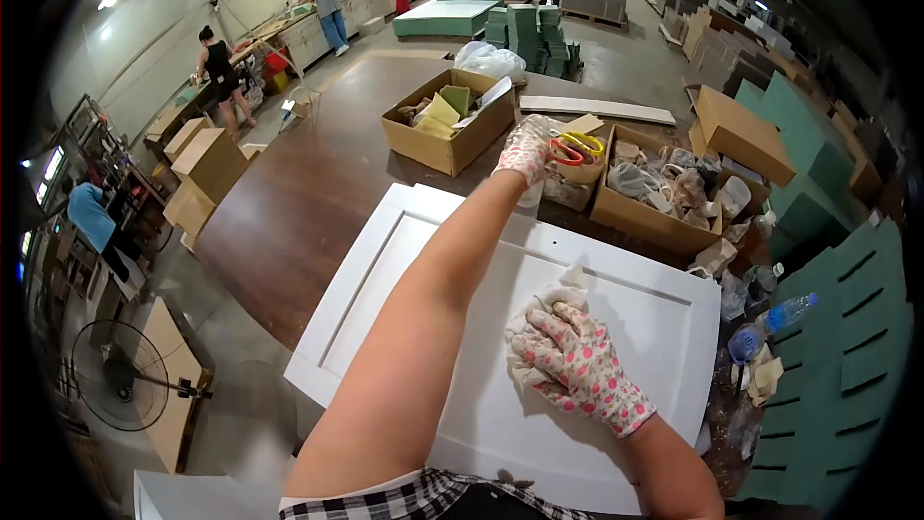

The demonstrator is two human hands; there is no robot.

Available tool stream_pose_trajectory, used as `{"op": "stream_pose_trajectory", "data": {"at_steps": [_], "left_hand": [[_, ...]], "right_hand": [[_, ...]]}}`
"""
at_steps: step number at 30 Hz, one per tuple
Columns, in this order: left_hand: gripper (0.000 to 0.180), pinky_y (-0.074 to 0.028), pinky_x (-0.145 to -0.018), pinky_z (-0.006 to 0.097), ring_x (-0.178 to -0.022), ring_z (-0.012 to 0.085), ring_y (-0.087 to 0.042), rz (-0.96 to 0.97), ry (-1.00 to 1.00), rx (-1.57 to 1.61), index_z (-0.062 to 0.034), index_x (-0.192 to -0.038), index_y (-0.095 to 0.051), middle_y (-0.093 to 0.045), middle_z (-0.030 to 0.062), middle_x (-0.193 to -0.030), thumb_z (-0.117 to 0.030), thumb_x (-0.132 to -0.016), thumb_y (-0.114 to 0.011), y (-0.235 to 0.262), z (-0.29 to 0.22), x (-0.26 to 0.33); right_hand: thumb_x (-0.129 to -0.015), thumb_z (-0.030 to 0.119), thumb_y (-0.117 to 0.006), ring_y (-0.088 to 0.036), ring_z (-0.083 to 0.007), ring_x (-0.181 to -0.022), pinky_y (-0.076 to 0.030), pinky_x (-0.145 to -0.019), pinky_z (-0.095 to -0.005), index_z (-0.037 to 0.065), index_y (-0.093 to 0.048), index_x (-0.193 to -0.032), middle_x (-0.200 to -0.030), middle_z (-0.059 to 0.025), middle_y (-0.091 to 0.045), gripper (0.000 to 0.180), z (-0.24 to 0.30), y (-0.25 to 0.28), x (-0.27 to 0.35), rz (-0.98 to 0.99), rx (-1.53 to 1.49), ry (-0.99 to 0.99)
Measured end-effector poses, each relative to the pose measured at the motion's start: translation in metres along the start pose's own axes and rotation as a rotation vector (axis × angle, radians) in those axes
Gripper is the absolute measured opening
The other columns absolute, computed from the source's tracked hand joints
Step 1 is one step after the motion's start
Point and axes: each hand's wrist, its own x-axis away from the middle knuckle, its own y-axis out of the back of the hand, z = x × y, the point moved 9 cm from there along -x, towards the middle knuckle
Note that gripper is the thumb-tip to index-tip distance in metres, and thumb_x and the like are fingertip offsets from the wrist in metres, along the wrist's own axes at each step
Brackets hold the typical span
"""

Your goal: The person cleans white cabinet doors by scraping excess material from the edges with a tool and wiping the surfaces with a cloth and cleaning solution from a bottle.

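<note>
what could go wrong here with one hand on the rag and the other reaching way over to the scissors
The left hand stretches far across the white panel to the red-and-yellow scissors, so the forearm could drag over the painted face and mark it. The scissors sit on a crowded small box; a blind grab might tip things out or meet the blades. The right hand leans on the cloth, which could slide under that weight.

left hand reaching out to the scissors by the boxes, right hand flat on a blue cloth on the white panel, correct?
Not quite: the cloth under the right hand is white, not blue, as the head view shows. The rest holds: the left hand is out at the red-and-yellow scissors, and the right lies flat on the white panel.
</note>
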Motion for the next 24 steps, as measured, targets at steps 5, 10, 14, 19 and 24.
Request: {"op": "stream_pose_trajectory", "data": {"at_steps": [5,10,14,19,24], "left_hand": [[0.023,-0.050,-0.086,0.045,-0.101,0.0387,-0.061,-0.437,-0.196,0.044,-0.0056,-0.097,-0.066,-0.065,0.0223,-0.102,-0.021,-0.081,-0.065,0.060,-0.010,0.030],[0.023,-0.049,-0.077,0.049,-0.086,0.0402,-0.061,-0.721,-0.453,-0.068,-0.0052,-0.100,-0.061,-0.061,0.0195,-0.091,-0.021,-0.083,-0.062,0.199,-0.056,0.107],[0.024,-0.053,-0.077,0.042,-0.085,0.0323,-0.066,-0.871,-0.535,-0.096,-0.0040,-0.099,-0.067,-0.066,0.0182,-0.089,-0.024,-0.086,-0.065,0.279,-0.079,0.206],[0.022,-0.056,-0.079,0.034,-0.084,0.0235,-0.069,-0.745,-0.561,-0.015,-0.0060,-0.104,-0.068,-0.070,0.0123,-0.091,-0.017,-0.086,-0.066,0.276,-0.056,0.295],[0.036,-0.052,-0.069,0.036,-0.082,0.0241,-0.063,-0.947,-0.600,-0.253,-0.0127,-0.117,-0.061,-0.061,0.0099,-0.094,-0.020,-0.082,-0.066,0.186,-0.047,0.353]], "right_hand": [[-0.065,0.025,-0.075,-0.046,-0.0376,-0.125,-0.041,-0.098,-0.0489,0.023,-0.061,-0.125,-0.139,-0.0106,-0.049,0.062,-0.002,0.000,-0.006,0.004,-0.014,0.037],[-0.073,0.023,-0.070,-0.041,-0.0381,-0.129,-0.034,-0.106,-0.0494,0.020,-0.061,-0.125,-0.137,-0.0108,-0.049,0.053,-0.002,-0.012,-0.004,0.124,0.025,-0.033],[-0.080,0.024,-0.065,-0.041,-0.0378,-0.129,-0.034,-0.105,-0.0489,0.018,-0.059,-0.128,-0.138,-0.0126,-0.048,0.048,-0.004,-0.007,0.002,-0.034,0.066,0.005],[-0.084,0.025,-0.062,-0.040,-0.0371,-0.130,-0.032,-0.106,-0.0490,0.012,-0.058,-0.129,-0.137,-0.0129,-0.049,0.047,0.006,-0.004,0.001,-0.101,-0.001,0.030],[-0.084,0.011,-0.061,-0.043,-0.0370,-0.128,-0.034,-0.108,-0.0458,0.007,-0.060,-0.124,-0.135,-0.0157,-0.051,0.041,0.017,0.009,-0.004,-0.136,-0.016,0.090]]}}
